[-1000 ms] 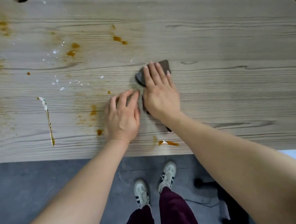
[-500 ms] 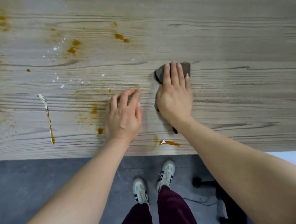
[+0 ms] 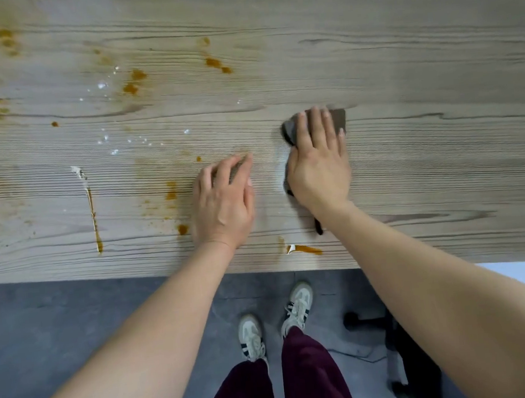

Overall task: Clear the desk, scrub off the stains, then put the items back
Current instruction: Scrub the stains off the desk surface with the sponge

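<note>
Head view: right hand presses a dark grey cloth flat on the desk.
Cloth is crumpled, peeking past fingertips and wrist; left hand rests beside it, fingers relaxed; orange stains lie left of both.

no readable text, labels or numbers anywhere in view
</note>
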A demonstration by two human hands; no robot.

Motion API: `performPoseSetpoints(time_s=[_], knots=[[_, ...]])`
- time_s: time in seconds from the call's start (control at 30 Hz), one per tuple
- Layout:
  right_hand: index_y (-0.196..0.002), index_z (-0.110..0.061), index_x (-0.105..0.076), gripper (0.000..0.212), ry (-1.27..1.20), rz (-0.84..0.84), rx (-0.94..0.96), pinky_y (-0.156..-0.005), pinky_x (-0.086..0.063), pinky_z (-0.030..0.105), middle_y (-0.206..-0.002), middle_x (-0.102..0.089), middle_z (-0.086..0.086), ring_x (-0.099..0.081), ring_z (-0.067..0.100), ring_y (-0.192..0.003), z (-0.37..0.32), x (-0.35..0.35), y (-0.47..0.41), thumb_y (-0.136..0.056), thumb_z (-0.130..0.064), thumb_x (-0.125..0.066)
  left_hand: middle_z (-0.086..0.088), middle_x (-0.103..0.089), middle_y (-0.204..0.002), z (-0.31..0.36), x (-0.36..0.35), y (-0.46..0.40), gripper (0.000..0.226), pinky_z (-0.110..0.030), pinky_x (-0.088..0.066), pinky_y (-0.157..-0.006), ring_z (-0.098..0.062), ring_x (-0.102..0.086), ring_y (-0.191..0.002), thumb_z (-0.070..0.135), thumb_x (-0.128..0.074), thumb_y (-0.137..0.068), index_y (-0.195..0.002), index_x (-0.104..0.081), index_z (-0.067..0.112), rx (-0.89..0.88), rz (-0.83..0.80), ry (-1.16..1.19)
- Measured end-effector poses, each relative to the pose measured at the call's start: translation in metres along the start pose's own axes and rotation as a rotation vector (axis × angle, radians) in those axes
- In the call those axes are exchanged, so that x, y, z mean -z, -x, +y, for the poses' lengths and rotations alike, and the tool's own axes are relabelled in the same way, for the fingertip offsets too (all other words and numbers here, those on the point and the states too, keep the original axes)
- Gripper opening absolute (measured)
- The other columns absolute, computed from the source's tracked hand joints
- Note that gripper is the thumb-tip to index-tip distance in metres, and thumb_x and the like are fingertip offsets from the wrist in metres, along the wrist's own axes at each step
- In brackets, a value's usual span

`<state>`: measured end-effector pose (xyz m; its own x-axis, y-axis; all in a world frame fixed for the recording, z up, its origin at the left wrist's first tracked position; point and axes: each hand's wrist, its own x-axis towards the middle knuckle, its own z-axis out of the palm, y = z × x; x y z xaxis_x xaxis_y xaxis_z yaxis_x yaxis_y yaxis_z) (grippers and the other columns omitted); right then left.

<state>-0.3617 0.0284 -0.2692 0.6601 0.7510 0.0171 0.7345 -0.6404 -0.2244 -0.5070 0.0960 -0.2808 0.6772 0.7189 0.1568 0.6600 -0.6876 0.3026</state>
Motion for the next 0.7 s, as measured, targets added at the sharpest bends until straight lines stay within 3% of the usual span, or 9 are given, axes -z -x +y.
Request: performPoseSetpoints(time_s=[0.13, 0.23, 0.37, 0.5, 0.7], knots=[[-0.150, -0.020, -0.022, 0.054, -0.038, -0.109, 0.220, -0.117, -0.003, 0.036, -0.159, -0.013, 0.002, -0.006, 0.016, -0.147, -0.035, -0.006, -0.007, -0.098, -0.029, -0.033, -0.004, -0.058, -0.124, 0.001, 0.001, 0.000, 0.039, -0.040, -0.044, -0.091, -0.028, -0.047, -0.105, 0.025, -0.038, -0.091, -0.120, -0.061, 0.015, -0.007, 0.009, 0.018], [-0.150, -0.022, -0.023, 0.053, -0.031, -0.147, 0.314, -0.117, -0.005, 0.035, -0.158, -0.015, 0.001, -0.008, 0.016, -0.146, -0.016, 0.003, 0.000, -0.098, -0.027, -0.034, -0.004, -0.057, -0.124, 0.001, 0.002, 0.001, 0.037, -0.040, -0.043, -0.093, -0.026, -0.047, -0.106, 0.023, -0.039, -0.092, -0.122, -0.060, 0.015, -0.009, 0.007, 0.026], [-0.148, -0.022, -0.028, 0.052, -0.012, -0.137, 0.291, -0.117, -0.010, 0.037, -0.157, -0.021, 0.002, -0.013, 0.019, -0.146, 0.032, 0.017, 0.018, -0.097, -0.025, -0.036, 0.000, -0.056, -0.126, 0.002, 0.003, 0.000, 0.037, -0.037, -0.040, -0.094, -0.024, -0.045, -0.105, 0.022, -0.041, -0.093, -0.127, -0.057, 0.018, -0.005, 0.014, 0.036], [-0.147, -0.020, -0.032, 0.054, 0.003, -0.110, 0.210, -0.116, -0.009, 0.039, -0.156, -0.023, 0.003, -0.014, 0.021, -0.146, 0.020, 0.011, 0.020, -0.093, -0.022, -0.037, -0.002, -0.056, -0.127, 0.001, 0.002, 0.001, 0.039, -0.037, -0.040, -0.093, -0.026, -0.047, -0.106, 0.023, -0.038, -0.093, -0.127, -0.058, 0.016, -0.005, 0.003, 0.040], [-0.147, -0.023, -0.033, 0.053, -0.003, -0.158, 0.363, -0.117, -0.008, 0.037, -0.156, -0.023, 0.001, -0.013, 0.018, -0.146, 0.001, 0.005, 0.015, -0.094, -0.027, -0.032, -0.003, -0.056, -0.127, 0.003, 0.003, 0.000, 0.041, -0.037, -0.041, -0.094, -0.026, -0.047, -0.107, 0.024, -0.034, -0.095, -0.127, -0.057, 0.013, -0.009, -0.003, 0.063]])
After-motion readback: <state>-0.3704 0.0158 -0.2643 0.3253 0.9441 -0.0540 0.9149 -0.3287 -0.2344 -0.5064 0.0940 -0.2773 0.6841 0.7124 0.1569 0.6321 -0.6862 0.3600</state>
